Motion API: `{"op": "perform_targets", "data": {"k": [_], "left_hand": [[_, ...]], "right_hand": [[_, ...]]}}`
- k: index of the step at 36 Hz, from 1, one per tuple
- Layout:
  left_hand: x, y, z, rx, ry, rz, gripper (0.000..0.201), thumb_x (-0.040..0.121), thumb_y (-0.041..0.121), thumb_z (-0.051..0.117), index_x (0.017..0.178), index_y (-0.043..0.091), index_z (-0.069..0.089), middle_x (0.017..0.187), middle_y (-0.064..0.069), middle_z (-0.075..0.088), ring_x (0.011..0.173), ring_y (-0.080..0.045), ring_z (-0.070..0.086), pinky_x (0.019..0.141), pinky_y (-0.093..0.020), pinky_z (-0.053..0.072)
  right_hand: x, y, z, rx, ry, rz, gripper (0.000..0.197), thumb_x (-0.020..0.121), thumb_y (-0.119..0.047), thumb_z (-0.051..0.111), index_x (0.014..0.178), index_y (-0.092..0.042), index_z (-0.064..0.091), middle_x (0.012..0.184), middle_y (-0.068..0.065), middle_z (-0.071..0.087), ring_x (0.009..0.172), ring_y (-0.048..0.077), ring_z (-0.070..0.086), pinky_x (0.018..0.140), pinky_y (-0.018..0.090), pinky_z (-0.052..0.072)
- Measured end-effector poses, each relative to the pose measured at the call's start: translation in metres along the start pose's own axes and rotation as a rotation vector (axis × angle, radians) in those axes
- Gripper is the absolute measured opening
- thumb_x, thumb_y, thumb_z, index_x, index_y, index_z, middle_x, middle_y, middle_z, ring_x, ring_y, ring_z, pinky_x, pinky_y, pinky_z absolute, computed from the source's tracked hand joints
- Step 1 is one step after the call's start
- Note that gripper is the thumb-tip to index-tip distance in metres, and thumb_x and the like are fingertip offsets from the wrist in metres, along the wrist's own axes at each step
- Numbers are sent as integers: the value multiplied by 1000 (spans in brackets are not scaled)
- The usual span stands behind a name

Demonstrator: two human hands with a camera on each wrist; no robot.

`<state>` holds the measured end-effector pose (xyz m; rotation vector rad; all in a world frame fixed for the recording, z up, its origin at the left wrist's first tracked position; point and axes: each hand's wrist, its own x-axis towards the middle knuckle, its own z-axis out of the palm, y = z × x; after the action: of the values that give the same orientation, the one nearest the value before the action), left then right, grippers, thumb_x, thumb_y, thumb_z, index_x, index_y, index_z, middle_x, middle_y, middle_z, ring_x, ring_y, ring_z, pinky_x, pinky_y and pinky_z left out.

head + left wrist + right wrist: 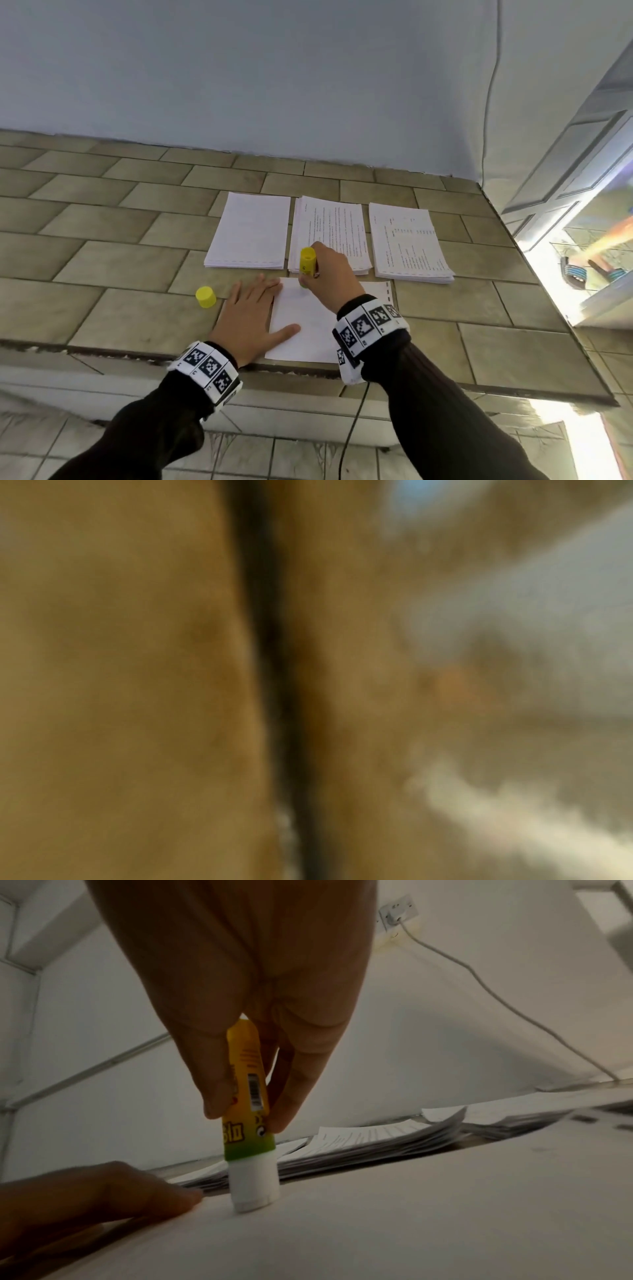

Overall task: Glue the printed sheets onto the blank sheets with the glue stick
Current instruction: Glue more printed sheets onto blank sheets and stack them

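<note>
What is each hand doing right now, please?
Left hand: open, pressed flat on the sheet.
Right hand: fingers gripping the uncapped glue stick, its tip on that sheet.

Gluing a sheet on a tiled counter.
Right hand [330, 270] grips the upright glue stick [307, 262], tip on the sheet [308, 325]; left hand [251, 310] lies flat on its left edge. Cap [206, 297] left; three stacks [330, 234] behind.
</note>
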<state>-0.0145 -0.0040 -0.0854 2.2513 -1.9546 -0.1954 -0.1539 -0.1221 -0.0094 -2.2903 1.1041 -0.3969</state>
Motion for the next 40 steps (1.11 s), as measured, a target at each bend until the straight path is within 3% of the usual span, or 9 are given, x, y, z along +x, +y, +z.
{"op": "perform_targets", "data": {"k": [4,11,15,17,22,25,29,36,40], "left_hand": [[0,0,0,18,-1,-4,110,69,91,3,152,23,24,159,10,22,150,-11,6,122,-41,-3],[1,0,1,19,-7,-6,117,65,94,-5,153,23,23,160,9,21,150,-11,6,122,-40,-4],[0,0,1,43,-19,-16,110,69,92,7,153,23,20,161,9,19,150,-10,4,122,-41,-4],[0,1,-1,53,-31,-16,116,63,95,0,153,24,19,161,10,17,150,-10,3,122,-40,-5],[0,3,-4,39,-35,-9,127,55,99,-3,153,22,19,161,9,16,150,-11,4,122,-43,-4],[0,3,-4,60,-42,-7,128,54,100,-1,154,22,18,161,9,15,150,-12,5,122,-43,-5],[-1,4,-4,41,-21,9,130,55,101,0,154,19,22,161,6,19,150,-14,9,122,-44,-3],[0,2,-2,25,-5,26,117,65,97,18,154,21,22,161,6,19,150,-14,6,122,-45,-3],[0,2,-1,4,7,35,116,65,98,17,153,22,24,160,7,22,150,-14,8,122,-46,-1]], "right_hand": [[-10,21,-18,1,29,72,29,88,-15,67,110,-11,49,101,4,57,90,19,53,76,27,42],[-34,65,-54,32,144,201,18,86,-9,65,95,-9,50,91,9,61,82,23,57,64,25,40],[-41,80,-66,43,182,266,18,84,-7,67,95,-5,52,91,12,63,86,29,60,70,30,43],[-44,81,-67,45,201,270,20,85,-9,68,98,-7,52,93,11,63,87,27,60,70,28,42],[-51,60,-58,156,297,162,25,85,-17,72,98,-16,51,89,-1,61,80,14,60,64,14,44],[-48,41,-42,178,181,76,18,84,-20,72,88,-15,55,88,1,64,83,15,62,77,32,54],[-43,13,-15,168,23,-68,19,82,-21,73,87,-17,55,89,1,62,84,17,61,80,39,54],[-34,-13,14,82,-30,-193,20,82,-18,71,87,-11,53,90,8,60,84,20,57,77,40,51],[-34,-11,17,57,-35,-193,22,83,-19,70,96,-12,54,96,10,60,89,23,58,79,37,50]]}}
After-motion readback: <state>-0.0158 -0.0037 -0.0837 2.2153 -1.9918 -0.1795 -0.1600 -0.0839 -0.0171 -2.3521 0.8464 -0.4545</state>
